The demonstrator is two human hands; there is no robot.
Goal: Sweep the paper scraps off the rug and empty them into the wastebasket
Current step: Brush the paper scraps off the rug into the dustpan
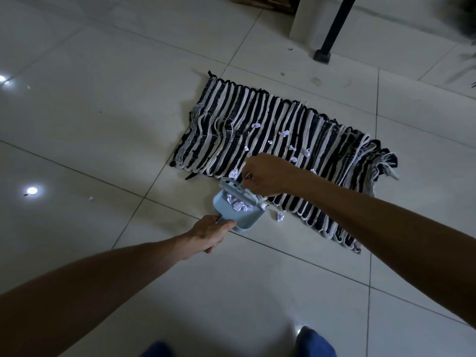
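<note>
A black-and-white striped rug (257,124) lies on the tiled floor. Several white paper scraps (284,134) are scattered over its near middle, and one scrap (280,217) lies on the tile beside the rug's near edge. My left hand (210,234) grips the handle of a light blue dustpan (233,215), which rests at the rug's near edge and holds several scraps. My right hand (265,176) is shut on a small light blue brush (231,185), held over the dustpan's mouth. No wastebasket is in view.
A black furniture leg (332,29) stands on the floor beyond the rug's far right. A white panel (306,19) rises beside it. My knees in blue trousers (314,341) show at the bottom edge. Pale tiles surround the rug.
</note>
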